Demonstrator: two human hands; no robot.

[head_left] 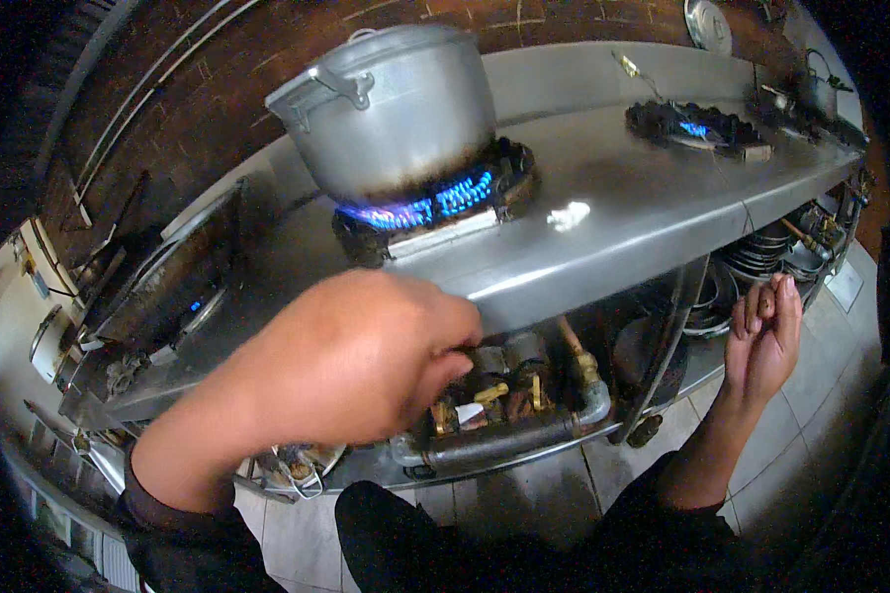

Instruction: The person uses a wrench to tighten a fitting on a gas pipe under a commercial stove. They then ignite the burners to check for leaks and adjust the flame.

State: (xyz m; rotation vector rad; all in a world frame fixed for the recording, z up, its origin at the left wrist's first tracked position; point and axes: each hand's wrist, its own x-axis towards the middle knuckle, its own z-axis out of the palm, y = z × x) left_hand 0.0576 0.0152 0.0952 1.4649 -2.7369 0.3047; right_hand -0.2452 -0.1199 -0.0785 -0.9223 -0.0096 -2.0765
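My left hand (371, 356) is closed, fingers curled under, thumb near the bent index finger, in front of the metal stove's front edge. Whatever it may hold is hidden. Behind it, a large lidded aluminium pot (391, 114) sits over a lit burner (415, 210) with blue flames. To the right, my right hand (764, 341) is raised beside the shelf under the stove, fingers folded together with nothing visible in them. Below the left hand are gas valves with yellow handles (491, 392) and a thick gas pipe (499, 440).
A crumpled white scrap (568, 215) lies on the stove top. Another lit burner (697, 128) burns at the far right. A big dark pan (168, 272) stands at the left, near a small blue flame. Stacked dark pans (756, 259) fill the lower right shelf.
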